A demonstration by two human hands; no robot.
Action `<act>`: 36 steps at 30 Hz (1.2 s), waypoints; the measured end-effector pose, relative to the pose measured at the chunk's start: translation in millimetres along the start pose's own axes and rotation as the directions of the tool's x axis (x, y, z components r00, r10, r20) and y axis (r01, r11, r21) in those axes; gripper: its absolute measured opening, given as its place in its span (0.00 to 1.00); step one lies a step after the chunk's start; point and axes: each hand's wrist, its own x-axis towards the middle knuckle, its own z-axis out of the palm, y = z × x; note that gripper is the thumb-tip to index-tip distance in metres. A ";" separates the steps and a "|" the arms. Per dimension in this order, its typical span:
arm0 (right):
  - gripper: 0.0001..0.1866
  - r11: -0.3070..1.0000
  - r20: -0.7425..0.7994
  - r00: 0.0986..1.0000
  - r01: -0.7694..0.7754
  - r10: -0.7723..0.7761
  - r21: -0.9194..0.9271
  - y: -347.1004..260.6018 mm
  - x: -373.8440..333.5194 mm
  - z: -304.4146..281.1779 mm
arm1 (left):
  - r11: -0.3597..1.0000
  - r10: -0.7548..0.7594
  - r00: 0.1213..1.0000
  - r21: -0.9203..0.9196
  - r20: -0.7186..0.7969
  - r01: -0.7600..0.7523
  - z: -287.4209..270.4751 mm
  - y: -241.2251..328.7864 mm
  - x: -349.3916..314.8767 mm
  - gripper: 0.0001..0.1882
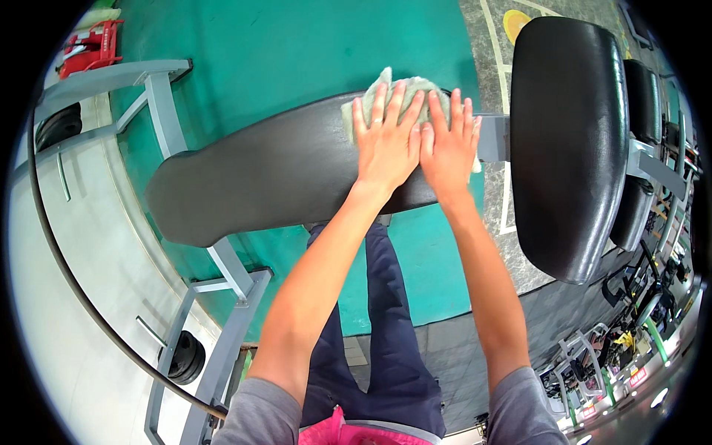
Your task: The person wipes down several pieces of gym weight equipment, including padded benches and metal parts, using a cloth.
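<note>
Together, left hand (pixel 389 150) and right hand (pixel 447 161), fingers (pixel 395 105) slightly apart on cloth (pixel 419 84).

This can be told to be a gym. Round black weights (pixel 188 357) are seen by a gray metal frame (pixel 230 270), and a long black pad (pixel 252 172) is set over a green floor (pixel 245 55). More gym machines (pixel 584 365) are packed together on the right.

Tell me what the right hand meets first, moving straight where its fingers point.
Way looks free: past the black padded bench, the right hand faces only flat green floor matting at first, probably lower; depth unclear.
</note>
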 end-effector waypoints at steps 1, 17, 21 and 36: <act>0.30 1.000 0.007 1.000 0.011 -0.012 0.004 -1.4 -3.9 0.2 | 1.000 -0.012 1.000 0.003 0.016 0.012 0.0 0.2 -8.7 0.30; 0.32 0.992 0.217 0.968 0.129 -0.126 0.001 -3.5 -10.1 -22.1 | 0.991 -0.122 0.990 -0.047 0.078 0.125 -9.4 1.7 -35.2 0.32; 0.32 0.998 0.182 0.982 0.050 -0.041 -0.046 -11.9 2.6 -9.2 | 0.990 -0.113 0.992 -0.082 0.054 0.117 -14.0 -6.2 -13.0 0.31; 0.31 0.968 0.199 0.947 0.247 -0.251 0.045 -208.9 -4.7 82.0 | 0.907 -0.374 0.927 0.216 0.015 0.362 -75.9 -188.7 -104.7 0.33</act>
